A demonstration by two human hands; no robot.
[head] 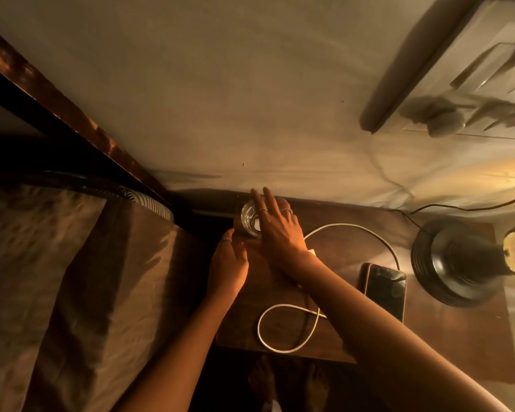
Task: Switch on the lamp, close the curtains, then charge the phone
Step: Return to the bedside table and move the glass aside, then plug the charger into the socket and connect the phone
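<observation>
We look down on a bed [72,278] filling the 9 o'clock side and a wooden nightstand [446,346] at centre. At 3 o'clock on the nightstand stands the lamp [455,263], lit, its dark round base just beside the phone [385,289], which lies flat, screen up. A white charging cable [283,328] loops at 6 o'clock of the hands. Our right hand [275,230], fingers spread and holding nothing, covers a drinking glass [250,217] at 12 o'clock. Our left hand [228,263] rests flat and empty at the nightstand's 9 o'clock edge.
</observation>
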